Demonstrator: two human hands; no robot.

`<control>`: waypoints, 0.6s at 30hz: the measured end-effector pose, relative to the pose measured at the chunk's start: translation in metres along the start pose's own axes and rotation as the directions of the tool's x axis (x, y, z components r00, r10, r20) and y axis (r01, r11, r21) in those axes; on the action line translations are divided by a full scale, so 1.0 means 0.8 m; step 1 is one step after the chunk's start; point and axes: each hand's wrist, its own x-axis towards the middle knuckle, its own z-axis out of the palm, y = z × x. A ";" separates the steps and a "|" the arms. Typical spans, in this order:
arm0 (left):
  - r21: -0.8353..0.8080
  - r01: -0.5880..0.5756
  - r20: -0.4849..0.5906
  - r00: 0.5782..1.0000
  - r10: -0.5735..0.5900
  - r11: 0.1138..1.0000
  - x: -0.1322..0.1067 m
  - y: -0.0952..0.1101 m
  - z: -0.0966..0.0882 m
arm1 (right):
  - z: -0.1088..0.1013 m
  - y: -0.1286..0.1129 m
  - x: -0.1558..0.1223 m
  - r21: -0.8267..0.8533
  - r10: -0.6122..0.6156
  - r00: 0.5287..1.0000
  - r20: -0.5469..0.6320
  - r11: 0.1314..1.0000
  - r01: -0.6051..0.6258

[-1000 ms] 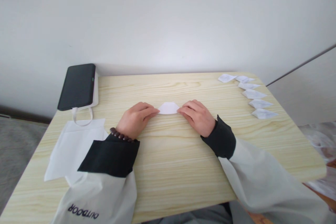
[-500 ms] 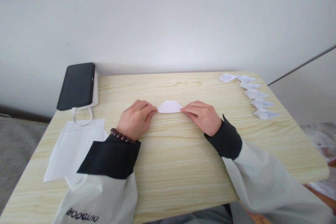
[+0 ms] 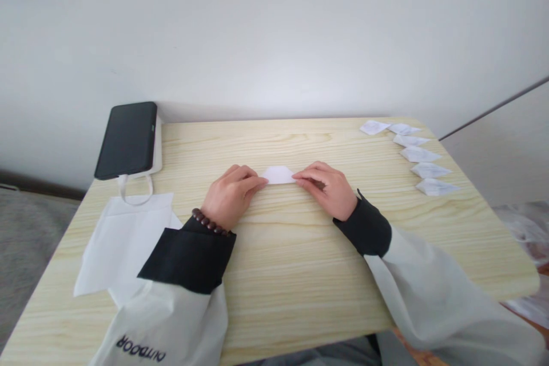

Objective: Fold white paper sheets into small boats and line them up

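- I have the left hand (image 3: 234, 194) narrowed to a pinch, thumb and fingers closed on the left end of a small folded white paper (image 3: 278, 175)
- My right hand (image 3: 330, 190) mirrors it, fingertips together on the right end of the same paper, its other fingers loosely curled
- The folded paper sits between the two hands, nearer the far edge of the surface (image 3: 300, 274) than the near one and about midway between the side edges; its long side faces me and its shorter side faces the wall (image 3: 274, 40); I cannot tell whether it lies flat or is slightly lifted
- Toward the far right corner I count six folded paper pieces (image 3: 436, 187), pointed at the ends: two side by side by the far edge, the others in a row along the right edge
- At the far left corner I see a black flat device (image 3: 127, 140) leaning on a white object (image 3: 158, 151), with a white cable (image 3: 123, 187) looping toward the left edge
- Just nearer to me, beside the left edge, white paper sheets (image 3: 124, 246) overlap unevenly, close to the left sleeve (image 3: 171, 320)
- A dark beaded bracelet (image 3: 210, 222) circles the left wrist, above a black cuff (image 3: 189, 260)
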 end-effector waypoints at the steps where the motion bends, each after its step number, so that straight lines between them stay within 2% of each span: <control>1: -0.032 0.019 0.011 1.000 -0.019 0.999 0.000 0.000 0.000 | 0.000 0.000 0.001 0.018 0.032 0.999 0.010 0.999 -0.032; 5: -0.106 0.083 0.056 0.995 -0.077 0.991 0.001 -0.001 0.000 | 0.000 0.000 0.005 -0.041 0.100 0.993 0.056 0.994 -0.098; 9: -0.065 0.107 0.057 0.993 -0.103 0.992 0.002 0.000 0.003 | 0.001 0.000 0.006 -0.117 0.090 0.991 0.096 0.990 -0.078; 18: 0.041 0.090 0.021 0.996 -0.091 0.995 0.002 0.006 0.005 | 0.000 -0.005 0.007 -0.125 0.080 0.991 0.111 0.990 -0.065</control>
